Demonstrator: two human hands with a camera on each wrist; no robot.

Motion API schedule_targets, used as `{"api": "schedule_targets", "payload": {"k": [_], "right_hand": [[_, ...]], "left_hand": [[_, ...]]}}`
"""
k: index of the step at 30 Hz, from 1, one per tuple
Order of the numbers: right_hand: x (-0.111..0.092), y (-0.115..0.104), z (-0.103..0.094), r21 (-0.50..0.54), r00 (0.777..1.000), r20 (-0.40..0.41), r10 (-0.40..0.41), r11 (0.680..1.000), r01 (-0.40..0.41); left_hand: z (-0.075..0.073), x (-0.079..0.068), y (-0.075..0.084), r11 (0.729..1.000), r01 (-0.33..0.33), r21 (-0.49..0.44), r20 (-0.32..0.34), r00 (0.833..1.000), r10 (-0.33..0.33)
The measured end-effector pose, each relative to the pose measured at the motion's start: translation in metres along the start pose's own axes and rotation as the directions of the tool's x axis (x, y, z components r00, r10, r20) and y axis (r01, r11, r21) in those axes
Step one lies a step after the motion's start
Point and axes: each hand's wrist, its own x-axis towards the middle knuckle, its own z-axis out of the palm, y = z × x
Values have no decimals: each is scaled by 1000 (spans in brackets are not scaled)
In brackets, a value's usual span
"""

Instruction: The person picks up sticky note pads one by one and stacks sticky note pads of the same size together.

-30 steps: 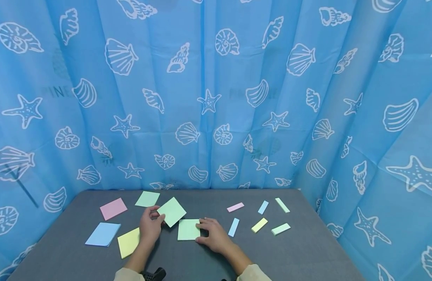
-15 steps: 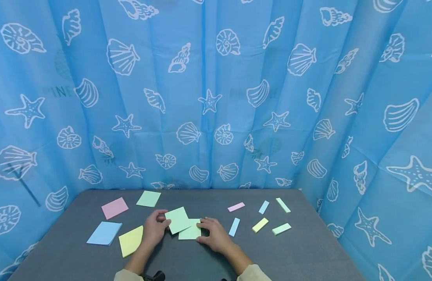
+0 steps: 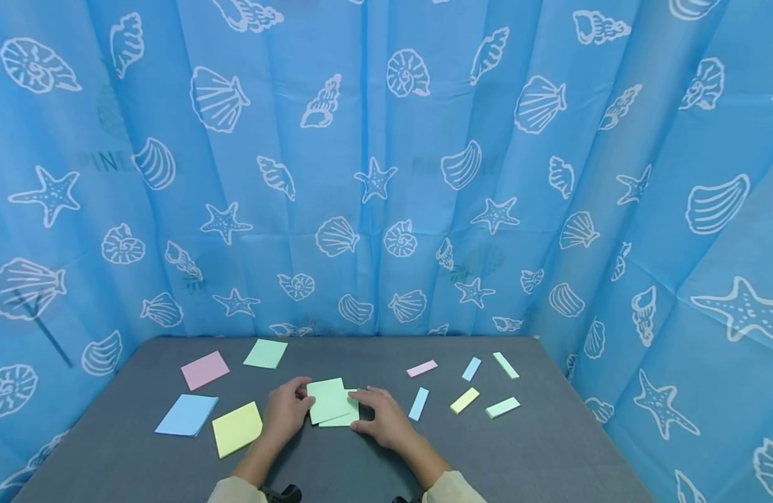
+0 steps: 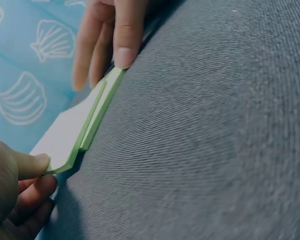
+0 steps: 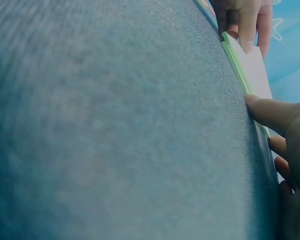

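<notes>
My left hand (image 3: 286, 413) pinches a square pale-green sticky note pad (image 3: 327, 399) by its left edge, thumb on top. This pad lies over most of a second pale-green sticky note pad (image 3: 352, 416), whose right and lower edges show. My right hand (image 3: 384, 419) holds that lower pad by its right side, with thumb (image 5: 265, 110) and fingertips at the edge. In the left wrist view the upper pad (image 4: 67, 130) juts out past the lower one on the left hand's side, so their edges are out of line.
On the grey table (image 3: 355, 468), at left, lie a pink pad (image 3: 205, 370), a blue pad (image 3: 186, 415), a yellow pad (image 3: 237, 429) and another green pad (image 3: 265, 353). Several narrow coloured strips, one yellow (image 3: 465, 401), lie at right. A blue shell-print curtain (image 3: 374, 209) hangs behind.
My left hand has moved right and lower, turning its green pad from a diagonal angle to nearly square and bringing it over the other. The right hand has stayed put.
</notes>
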Motion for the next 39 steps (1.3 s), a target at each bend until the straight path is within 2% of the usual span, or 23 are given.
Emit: {"api": "schedule_targets", "payload": {"k": [9, 14, 20, 26, 39], "right_hand": [[-2, -4, -1, -42, 999, 31, 8, 999, -7], [-4, -8, 0, -93, 1000, 29, -4, 996, 6], [-5, -12, 0, -146, 1000, 5, -11, 989, 12], [-2, -15, -4, -204, 1000, -19, -24, 979, 20], [-3, -20, -7, -247, 1000, -11, -21, 969, 18]], "left_hand": [[10, -2, 2, 994, -82, 68, 62, 995, 77], [7, -6, 2, 986, -110, 127, 111, 989, 96], [-1, -10, 9, 951, -190, 242, 216, 967, 139], [-4, -13, 12, 919, -257, 299, 284, 943, 171], [-6, -13, 16, 869, -318, 379, 306, 929, 206]]}}
